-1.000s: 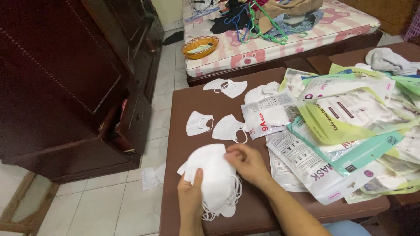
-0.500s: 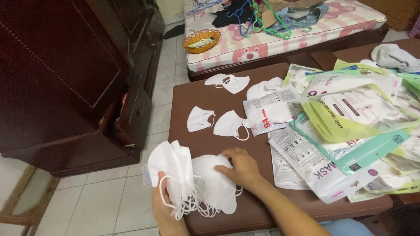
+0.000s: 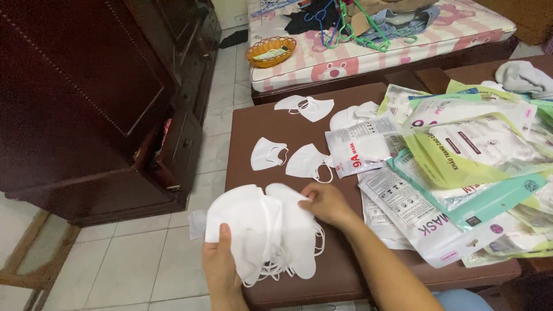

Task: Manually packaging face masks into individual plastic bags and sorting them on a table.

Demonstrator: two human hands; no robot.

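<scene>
Left hand: the left hand (image 3: pixel 222 268) grips a stack of white masks (image 3: pixel 262 230) from below, thumb lying on the front mask, fingers clenched around the stack's lower edge.
Right hand: the right hand (image 3: pixel 327 203) pinches the upper right edge of the stack, at about 2 o'clock from the left hand.
Stack: held over the near left corner of the brown bench (image 3: pixel 288 124), ear loops dangling beneath it.
Loose masks: two single masks (image 3: pixel 291 158) lie flat at 12 o'clock from the stack; another pair (image 3: pixel 305 107) sits farther up the bench.
Packets: a heap of mask packets (image 3: pixel 461 167) fills the bench's right side (overlapping one another).
Beyond: a bed (image 3: pixel 403 43) at 12 o'clock, with an orange basket (image 3: pixel 271 50) on it.
Left side: a dark wooden cabinet (image 3: pixel 98 98) at 9 o'clock.
</scene>
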